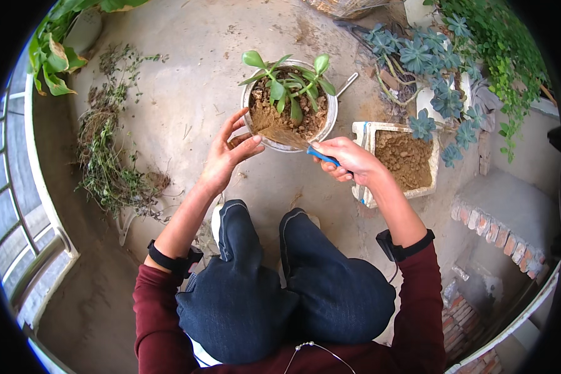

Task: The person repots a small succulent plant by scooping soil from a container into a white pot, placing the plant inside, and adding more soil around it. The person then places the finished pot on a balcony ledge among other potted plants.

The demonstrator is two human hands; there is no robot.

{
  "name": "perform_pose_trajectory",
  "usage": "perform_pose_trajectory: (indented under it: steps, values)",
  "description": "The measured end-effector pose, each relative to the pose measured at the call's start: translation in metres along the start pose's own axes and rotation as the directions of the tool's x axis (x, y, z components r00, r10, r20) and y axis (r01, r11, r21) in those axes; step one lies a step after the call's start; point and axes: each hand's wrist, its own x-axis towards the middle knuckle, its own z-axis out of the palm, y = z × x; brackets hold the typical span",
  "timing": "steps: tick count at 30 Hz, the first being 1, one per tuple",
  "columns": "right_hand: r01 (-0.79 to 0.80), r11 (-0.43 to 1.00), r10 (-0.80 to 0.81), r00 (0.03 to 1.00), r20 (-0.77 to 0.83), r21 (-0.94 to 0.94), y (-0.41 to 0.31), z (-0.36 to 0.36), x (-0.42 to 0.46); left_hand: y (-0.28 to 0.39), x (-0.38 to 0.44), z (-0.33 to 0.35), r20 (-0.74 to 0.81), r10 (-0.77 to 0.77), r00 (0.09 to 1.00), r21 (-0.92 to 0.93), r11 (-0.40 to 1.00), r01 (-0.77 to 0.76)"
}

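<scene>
A round white pot (333,117) holds a jade-like succulent (295,89) with thick green leaves, set in crumbly brown soil (264,114). My right hand (350,159) grips the blue handle (325,156) of a small trowel. Its soil-coated blade (284,137) lies over the pot's near rim, the tip above the soil. My left hand (231,147) is at the pot's left side with fingers apart, the fingertips at or close to the rim; contact is hard to tell. Right of the pot stands a white foam box (365,135) with loose brown soil (402,159) inside.
Uprooted, wilting plants (112,154) lie in a heap on the concrete floor (187,93) at left. Blue-green rosette succulents (418,58) spread over the box's far right corner. A brick-edged step (500,224) stands at right, a metal railing (9,173) at far left.
</scene>
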Motion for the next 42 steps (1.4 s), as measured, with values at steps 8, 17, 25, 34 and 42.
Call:
perform_pose_trajectory:
  steps: [8,17,25,34,42]
  values:
    - [0.082,0.997,-0.083,0.995,-0.061,-0.01,0.03,-0.016,-0.039,0.001,-0.001,0.002,-0.045,0.304,0.952,0.675,0.711,-0.195]
    - [0.184,0.972,-0.128,0.936,-0.327,0.148,0.104,-0.067,-0.109,-0.006,0.024,0.027,0.38,0.514,0.769,0.925,-0.184,-0.334]
    - [0.246,0.938,-0.112,0.881,-0.46,0.243,0.147,-0.092,-0.138,-0.019,0.038,0.041,0.478,0.348,0.807,0.87,-0.059,-0.49]
    - [0.323,0.912,-0.122,0.802,-0.584,0.253,0.168,-0.116,-0.142,-0.017,0.029,0.039,0.598,0.324,0.733,0.801,-0.237,-0.549]
    - [0.042,0.974,-0.206,0.564,-0.8,-0.222,0.205,-0.175,-0.134,0.003,0.016,0.03,0.551,0.387,0.739,0.822,-0.098,-0.562]
